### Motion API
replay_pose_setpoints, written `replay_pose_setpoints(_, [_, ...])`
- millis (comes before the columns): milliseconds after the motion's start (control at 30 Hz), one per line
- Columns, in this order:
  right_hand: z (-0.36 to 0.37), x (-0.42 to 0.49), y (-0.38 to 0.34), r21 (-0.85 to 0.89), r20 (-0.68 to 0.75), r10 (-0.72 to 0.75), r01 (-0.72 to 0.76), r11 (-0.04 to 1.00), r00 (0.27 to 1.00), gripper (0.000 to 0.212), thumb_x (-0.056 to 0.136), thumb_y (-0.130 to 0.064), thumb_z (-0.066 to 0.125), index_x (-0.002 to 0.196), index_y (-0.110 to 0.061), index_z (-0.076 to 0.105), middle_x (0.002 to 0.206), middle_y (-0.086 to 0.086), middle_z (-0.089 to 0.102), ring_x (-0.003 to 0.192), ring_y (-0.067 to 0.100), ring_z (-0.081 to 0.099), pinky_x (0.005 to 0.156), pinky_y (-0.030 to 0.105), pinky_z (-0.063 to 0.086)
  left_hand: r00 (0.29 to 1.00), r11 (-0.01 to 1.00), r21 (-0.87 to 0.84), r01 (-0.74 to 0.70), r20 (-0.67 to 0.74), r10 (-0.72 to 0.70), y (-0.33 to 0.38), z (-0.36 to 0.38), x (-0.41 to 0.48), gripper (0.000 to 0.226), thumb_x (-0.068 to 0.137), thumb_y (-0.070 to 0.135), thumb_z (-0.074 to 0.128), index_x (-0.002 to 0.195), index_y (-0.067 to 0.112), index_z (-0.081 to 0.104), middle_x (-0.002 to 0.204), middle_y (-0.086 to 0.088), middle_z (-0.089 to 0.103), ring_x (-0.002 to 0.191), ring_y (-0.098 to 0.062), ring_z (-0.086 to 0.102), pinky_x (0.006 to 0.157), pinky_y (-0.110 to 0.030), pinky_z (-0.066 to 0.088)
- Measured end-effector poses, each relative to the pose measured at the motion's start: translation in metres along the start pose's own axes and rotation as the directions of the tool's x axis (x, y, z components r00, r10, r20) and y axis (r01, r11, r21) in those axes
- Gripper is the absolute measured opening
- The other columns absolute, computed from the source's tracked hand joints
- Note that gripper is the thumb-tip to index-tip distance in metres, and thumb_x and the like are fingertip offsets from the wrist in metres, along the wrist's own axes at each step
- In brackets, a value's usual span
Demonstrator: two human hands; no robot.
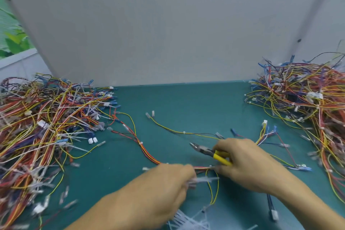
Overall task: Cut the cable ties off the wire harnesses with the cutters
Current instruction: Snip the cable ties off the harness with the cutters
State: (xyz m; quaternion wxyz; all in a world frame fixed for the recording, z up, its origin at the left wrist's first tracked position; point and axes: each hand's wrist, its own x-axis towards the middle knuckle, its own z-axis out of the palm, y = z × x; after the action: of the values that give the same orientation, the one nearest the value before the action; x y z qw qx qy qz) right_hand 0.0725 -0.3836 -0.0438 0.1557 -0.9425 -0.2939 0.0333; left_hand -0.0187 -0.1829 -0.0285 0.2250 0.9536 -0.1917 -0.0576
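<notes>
Beyond both hands: white panel [168, 24] standing upright at the far edge of the green table [177, 102].

Far out past the left hand [168, 188]: big tangled pile of harnesses [46, 123], red, orange, yellow, blue and white wires with many white ties in it.
Out past the right hand [248, 166], toward the far corner: second pile [302, 99], same mix of colours.

Between the two hands: one wire harness [147, 152], red, orange and yellow, lying flat on the table. It curves in from the left pile, passes under the left hand and runs to the right hand's fingertips. One small white cable tie [210, 166] is on it, just beside the right hand's fingertips; another sits further back along the curve.
Beyond the right hand: a thin yellow-and-black harness [183, 132], apart from both hands.

Nearer than the left hand, at the bottom edge: a loose heap of white ties [186, 220].

Right hand: clamped on the yellow handles of the cutters [205, 150]. Their nose points away from the palm toward the left pile and sits above the table. Jaws look together, nothing between them. Lower fingers reach down to the harness.

Left hand: fingers curled, pinching a pale strip [203, 179] that sticks out toward the right hand. Blurred; cannot tell whether it is a tie.
</notes>
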Motion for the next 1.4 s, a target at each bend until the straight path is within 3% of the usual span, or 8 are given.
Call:
replay_pose_setpoints(133, [0.013, -0.003, -0.003, -0.021, 0.041, -0.022, 0.023, 1.0, 0.999, 0.025, 0.077, -0.04, 0.065, 0.098, -0.028, 0.058, 0.098, -0.01, 0.055, 0.098, 0.017, 0.055, 0.082, 0.033, 0.047, 0.989, 0.969, 0.241, 0.054, 0.122, -0.085, 0.007, 0.024, -0.013, 0.026, 0.096, 0.019, 0.037, 0.12, 0.022, 0.045, 0.12, -0.002, 0.044, 0.115, -0.022, 0.043, 0.094, -0.038, 0.039])
replay_pose_setpoints(233, [0.017, -0.002, -0.004, -0.03, 0.061, -0.037, 0.039, 0.999, 0.997, 0.027, 0.076, -0.04, 0.065, 0.1, -0.029, 0.059, 0.096, -0.011, 0.053, 0.097, 0.016, 0.055, 0.081, 0.032, 0.047, 0.999, 0.922, 0.386, -0.039, 0.044, 0.024, 0.004, 0.031, -0.023, 0.03, 0.084, 0.026, 0.047, 0.11, 0.032, 0.061, 0.105, 0.006, 0.055, 0.1, -0.015, 0.053, 0.081, -0.024, 0.045])
replay_pose_setpoints(333, [0.019, 0.001, -0.004, -0.041, 0.057, -0.029, 0.032, 0.999, 0.998, 0.028, 0.078, -0.041, 0.064, 0.103, -0.029, 0.059, 0.098, -0.01, 0.056, 0.098, 0.017, 0.055, 0.08, 0.033, 0.048, 0.999, 0.923, 0.381, -0.052, 0.016, 0.05, 0.002, 0.032, -0.03, 0.029, 0.064, 0.047, 0.042, 0.082, 0.046, 0.064, 0.078, 0.023, 0.055, 0.071, 0.002, 0.056, 0.062, -0.009, 0.045])
replay_pose_setpoints(700, [0.018, 0.033, 0.0, 0.021, -0.099, 0.054, -0.052, 0.998, 0.994, 0.014, 0.089, -0.033, 0.054, 0.1, -0.025, 0.051, 0.097, -0.003, 0.053, 0.098, 0.025, 0.055, 0.075, 0.035, 0.043, 0.994, 0.977, 0.21, 0.038, -0.107, -0.016, -0.011, 0.029, -0.03, 0.036, 0.08, 0.067, 0.038, 0.081, 0.039, 0.062, 0.085, 0.025, 0.05, 0.083, 0.01, 0.049, 0.083, -0.016, 0.028])
replay_pose_setpoints(833, [0.001, 0.028, 0.019, 0.048, -0.257, 0.299, -0.297, 0.954, 0.919, 0.014, 0.091, -0.033, 0.05, 0.092, -0.021, 0.043, 0.086, 0.007, 0.06, 0.087, 0.034, 0.058, 0.066, 0.037, 0.043, 0.862, 0.938, -0.012, 0.346, -0.391, -0.323, -0.047, 0.001, -0.015, 0.034, 0.089, 0.059, 0.045, 0.085, 0.028, 0.06, 0.084, 0.018, 0.053, 0.087, 0.001, 0.05, 0.079, -0.023, 0.041])
replay_pose_setpoints(1000, [-0.015, 0.029, 0.051, -0.103, -0.313, 0.527, -0.58, 0.808, 0.79, 0.034, 0.093, -0.051, 0.046, 0.097, -0.018, 0.049, 0.096, 0.01, 0.062, 0.096, 0.035, 0.059, 0.067, 0.034, 0.036, 0.667, 0.699, 0.04, 0.714, -0.34, -0.663, -0.088, -0.019, 0.021, 0.047, 0.088, 0.063, 0.045, 0.07, 0.023, 0.06, 0.083, -0.001, 0.065, 0.091, -0.027, 0.061, 0.074, -0.032, 0.049])
replay_pose_setpoints(1200, [-0.007, 0.043, 0.064, -0.135, -0.243, 0.64, -0.679, 0.721, 0.728, 0.043, 0.088, -0.055, 0.052, 0.105, -0.014, 0.053, 0.113, 0.009, 0.063, 0.104, 0.032, 0.06, 0.07, 0.034, 0.035, 0.555, 0.549, 0.131, 0.826, -0.368, -0.746, -0.094, -0.01, 0.052, 0.058, 0.079, 0.073, 0.049, 0.065, 0.017, 0.044, 0.102, -0.004, 0.067, 0.098, -0.027, 0.062, 0.066, -0.03, 0.038])
replay_pose_setpoints(1400, [0.001, 0.053, 0.061, 0.05, -0.208, 0.686, -0.692, 0.72, 0.698, 0.016, 0.079, -0.023, 0.054, 0.085, -0.016, 0.041, 0.097, 0.011, 0.058, 0.096, 0.035, 0.057, 0.068, 0.033, 0.036, 0.521, 0.545, 0.057, 0.837, -0.39, -0.759, -0.087, -0.006, 0.064, 0.024, 0.083, 0.035, 0.059, 0.072, 0.017, 0.047, 0.088, -0.001, 0.06, 0.081, -0.028, 0.055, 0.062, -0.028, 0.037])
